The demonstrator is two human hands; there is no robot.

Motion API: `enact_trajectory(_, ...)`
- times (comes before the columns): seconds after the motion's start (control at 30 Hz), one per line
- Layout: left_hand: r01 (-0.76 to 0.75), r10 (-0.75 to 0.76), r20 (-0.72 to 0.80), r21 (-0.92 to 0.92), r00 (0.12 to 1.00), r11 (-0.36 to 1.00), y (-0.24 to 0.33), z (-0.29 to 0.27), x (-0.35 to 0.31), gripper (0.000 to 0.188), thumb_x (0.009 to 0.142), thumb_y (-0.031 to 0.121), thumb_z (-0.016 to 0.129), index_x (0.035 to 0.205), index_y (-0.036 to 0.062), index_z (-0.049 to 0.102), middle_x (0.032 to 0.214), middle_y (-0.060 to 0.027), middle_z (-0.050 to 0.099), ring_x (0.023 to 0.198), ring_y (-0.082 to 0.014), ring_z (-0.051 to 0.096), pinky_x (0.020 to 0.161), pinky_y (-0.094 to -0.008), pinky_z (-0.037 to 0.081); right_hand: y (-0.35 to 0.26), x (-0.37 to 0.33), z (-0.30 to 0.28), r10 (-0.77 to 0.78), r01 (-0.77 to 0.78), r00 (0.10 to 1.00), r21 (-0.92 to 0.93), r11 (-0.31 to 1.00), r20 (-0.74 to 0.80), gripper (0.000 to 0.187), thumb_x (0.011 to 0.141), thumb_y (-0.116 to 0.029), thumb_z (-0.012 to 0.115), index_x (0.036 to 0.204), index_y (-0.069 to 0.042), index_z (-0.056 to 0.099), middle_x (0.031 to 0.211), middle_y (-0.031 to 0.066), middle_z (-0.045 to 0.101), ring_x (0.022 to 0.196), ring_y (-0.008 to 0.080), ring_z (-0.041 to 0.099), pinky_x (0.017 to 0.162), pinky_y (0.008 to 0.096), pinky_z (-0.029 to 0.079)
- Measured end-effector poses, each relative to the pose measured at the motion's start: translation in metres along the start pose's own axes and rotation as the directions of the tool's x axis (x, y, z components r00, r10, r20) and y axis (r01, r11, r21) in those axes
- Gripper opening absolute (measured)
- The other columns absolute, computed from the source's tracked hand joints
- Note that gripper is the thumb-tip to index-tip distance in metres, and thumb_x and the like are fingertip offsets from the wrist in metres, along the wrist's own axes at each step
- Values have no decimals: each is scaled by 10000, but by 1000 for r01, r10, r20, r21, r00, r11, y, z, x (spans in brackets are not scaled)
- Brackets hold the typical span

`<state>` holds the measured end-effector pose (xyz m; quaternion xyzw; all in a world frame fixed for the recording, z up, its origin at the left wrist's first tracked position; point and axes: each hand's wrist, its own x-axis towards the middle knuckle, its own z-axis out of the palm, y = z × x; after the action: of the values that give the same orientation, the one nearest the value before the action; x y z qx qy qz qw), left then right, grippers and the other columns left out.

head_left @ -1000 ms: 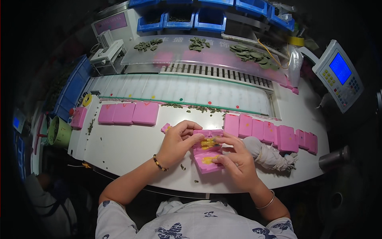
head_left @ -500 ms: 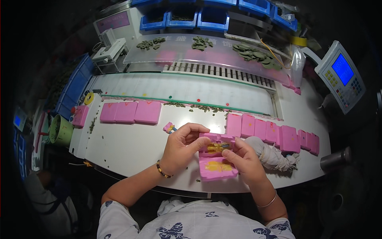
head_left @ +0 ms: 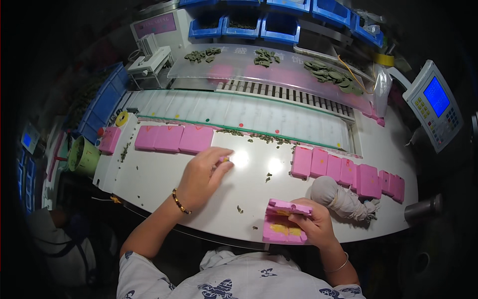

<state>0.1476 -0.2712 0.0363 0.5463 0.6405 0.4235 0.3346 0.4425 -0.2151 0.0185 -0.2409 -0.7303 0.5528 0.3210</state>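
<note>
My right hand (head_left: 316, 224) grips a pink rubbery mould (head_left: 286, 238) near the table's front edge. The mould is parted like a book, with yellow patches on its inner faces. My left hand (head_left: 201, 174) is over the table to the left, thumb and forefinger closed round a small pink piece (head_left: 224, 159) with a bit of yellow. The fingers hide most of that piece, and whether it still touches the table cannot be told.
Pink blocks stand in rows at left (head_left: 172, 138) and right (head_left: 343, 172). A grey cloth bundle (head_left: 343, 197) lies beside my right hand. Behind is a white conveyor (head_left: 239, 109) with a green edge. A screen panel (head_left: 435, 104) stands at right, a green bucket (head_left: 79, 155) at left.
My left hand has let go of the mould and moved left to the small pink piece that lay on the table. My right hand has brought the mould nearer, its halves still parted.
</note>
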Motion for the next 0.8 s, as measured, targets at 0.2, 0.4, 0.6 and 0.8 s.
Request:
enact_trajectory(0.2,-280,458,-106,663,883,694,-26,6,9,272,841,28,685,1104,7,620,972,-135,658,875,-245,648,737,-310,518,-12,-13,-6,-96,93,995,-85,992,-39,145,847,0,710,987,15,678,949,135,704,841,246,665,767,339,523)
enact_trajectory(0.4,-241,256,-29,253,966,937,4,21,21,155,802,-14,709,949,12,665,852,-78,676,792,-214,641,696,-299,505,-8,-35,-19,-74,60,967,-67,996,-243,154,828,0,731,959,21,652,906,119,663,802,217,628,770,309,503)
enact_trajectory(0.6,-755,753,-96,12,651,655,65,83,59,198,757,-78,730,903,47,683,848,-58,679,778,-210,640,677,-310,505,-2,-51,-35,-18,131,726,113,985,-688,206,944,-87,672,1113,21,629,1037,42,668,929,106,620,878,280,497)
enact_trajectory(0.8,-775,680,378,238,629,585,61,133,59,164,767,2,727,917,54,684,876,-98,665,783,-263,664,654,-344,537,1,-56,-54,-27,135,636,77,988,-771,238,990,-185,626,1128,8,625,1039,46,674,911,99,623,849,273,503)
